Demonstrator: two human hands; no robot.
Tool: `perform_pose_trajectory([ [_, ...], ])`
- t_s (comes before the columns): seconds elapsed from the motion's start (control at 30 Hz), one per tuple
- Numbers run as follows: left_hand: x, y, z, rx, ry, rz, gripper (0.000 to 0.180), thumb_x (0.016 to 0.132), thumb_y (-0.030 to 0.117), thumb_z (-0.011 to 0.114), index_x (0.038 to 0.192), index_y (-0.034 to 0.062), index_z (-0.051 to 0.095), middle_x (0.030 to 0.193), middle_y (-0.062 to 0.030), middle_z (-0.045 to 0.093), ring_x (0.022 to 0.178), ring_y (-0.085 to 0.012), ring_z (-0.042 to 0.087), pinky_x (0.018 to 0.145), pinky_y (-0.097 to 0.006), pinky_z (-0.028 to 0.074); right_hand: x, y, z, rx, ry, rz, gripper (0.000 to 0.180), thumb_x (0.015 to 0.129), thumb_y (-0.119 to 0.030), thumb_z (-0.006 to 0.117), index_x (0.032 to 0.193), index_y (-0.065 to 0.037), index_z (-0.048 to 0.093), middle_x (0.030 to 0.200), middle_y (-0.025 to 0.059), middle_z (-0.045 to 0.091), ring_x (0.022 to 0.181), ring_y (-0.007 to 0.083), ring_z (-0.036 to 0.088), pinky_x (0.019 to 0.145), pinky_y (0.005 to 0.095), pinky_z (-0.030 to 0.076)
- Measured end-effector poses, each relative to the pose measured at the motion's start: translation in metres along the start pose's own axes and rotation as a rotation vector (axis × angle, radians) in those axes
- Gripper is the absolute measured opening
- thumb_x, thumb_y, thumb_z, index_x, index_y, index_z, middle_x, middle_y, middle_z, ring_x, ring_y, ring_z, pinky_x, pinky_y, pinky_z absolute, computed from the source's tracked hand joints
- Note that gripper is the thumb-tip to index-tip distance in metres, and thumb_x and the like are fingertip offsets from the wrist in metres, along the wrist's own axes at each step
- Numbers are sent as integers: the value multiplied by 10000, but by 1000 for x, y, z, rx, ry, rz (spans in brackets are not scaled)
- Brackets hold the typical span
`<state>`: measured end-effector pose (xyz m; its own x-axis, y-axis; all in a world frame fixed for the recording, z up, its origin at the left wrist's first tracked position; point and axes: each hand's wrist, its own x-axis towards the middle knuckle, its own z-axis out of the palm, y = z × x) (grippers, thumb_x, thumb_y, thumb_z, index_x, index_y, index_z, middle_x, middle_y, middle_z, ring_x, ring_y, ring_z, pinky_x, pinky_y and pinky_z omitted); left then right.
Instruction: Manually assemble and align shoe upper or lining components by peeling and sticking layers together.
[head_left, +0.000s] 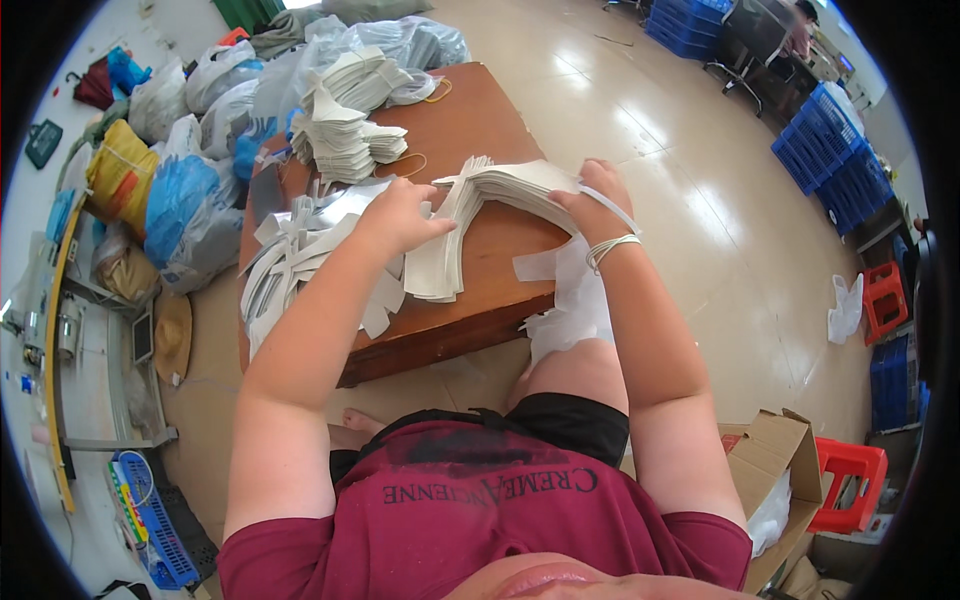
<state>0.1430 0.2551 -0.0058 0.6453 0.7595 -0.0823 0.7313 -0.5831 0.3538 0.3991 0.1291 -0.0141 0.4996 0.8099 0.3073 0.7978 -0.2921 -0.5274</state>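
Observation:
A stack of white, V-shaped cut pieces (520,180), thin like paper or fabric, lies on the brown table in front of me. My left hand (400,215) is at the stack's left side, thumb and fingers apart, close to its edge. At the stack's right end, the fingers of my right hand (598,190) are curled round a narrow white strip (612,207), with the thumb against the stack. Pale elastic bands (610,246) circle my right wrist. Loose white and silvery cut pieces (300,255) are heaped beneath my left forearm.
Taller stacks of white pieces (345,130) stand at the far left of the brown table (490,115). Stuffed plastic bags (190,215) crowd beyond its left side. White sheets (575,300) hang over the near right corner. Blue crates (830,150), a red stool (850,480) and a cardboard box (775,460) are rightward.

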Motion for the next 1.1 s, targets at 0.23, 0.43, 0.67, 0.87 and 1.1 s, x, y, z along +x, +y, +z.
perform_pose_trajectory([
  [0.23, -12, 35, 26, 253, 48, -147, 926, 703, 594, 762, 1406, 82, 443, 1148, -139, 638, 1092, -297, 613, 954, -429, 461, 5, -9, 4, -202, -251, -19, 357, 731, -197, 794, 1008, -26, 648, 1134, 161, 629, 1066, 350, 607, 908, 421, 508],
  [0.43, -11, 30, 40, 87, 154, -10, 496, 804, 329, 733, 1157, 22, 568, 1019, -168, 653, 1009, -339, 628, 865, -468, 491, -5, -2, 4, -180, -174, -10, 259, 779, -173, 748, 977, -38, 650, 1064, 170, 646, 1009, 362, 624, 857, 438, 512],
  [0.67, -2, 29, 50, 149, 208, -53, 499, 909, 410, 588, 1232, 31, 558, 1065, -152, 655, 1019, -324, 631, 873, -449, 489, -4, -3, 2, -108, -201, 96, 309, 759, -252, 764, 908, -18, 629, 951, 190, 655, 937, 383, 615, 811, 452, 488],
  [0.87, -6, 34, 52, 198, 115, -97, 524, 961, 416, 490, 1344, 59, 514, 1133, -140, 649, 1073, -333, 612, 906, -456, 477, -14, 3, 10, -151, -191, 82, 334, 755, -270, 770, 913, -12, 628, 964, 196, 656, 934, 385, 612, 814, 453, 484],
  [1.1, -54, -25, 22, -358, 523, 29, 455, 930, 405, 564, 1126, 9, 672, 1160, -221, 650, 1084, -367, 613, 960, -416, 470, -82, -38, -20, 42, -60, -97, 286, 748, -221, 783, 821, -8, 608, 910, 177, 647, 900, 375, 613, 791, 435, 499],
])
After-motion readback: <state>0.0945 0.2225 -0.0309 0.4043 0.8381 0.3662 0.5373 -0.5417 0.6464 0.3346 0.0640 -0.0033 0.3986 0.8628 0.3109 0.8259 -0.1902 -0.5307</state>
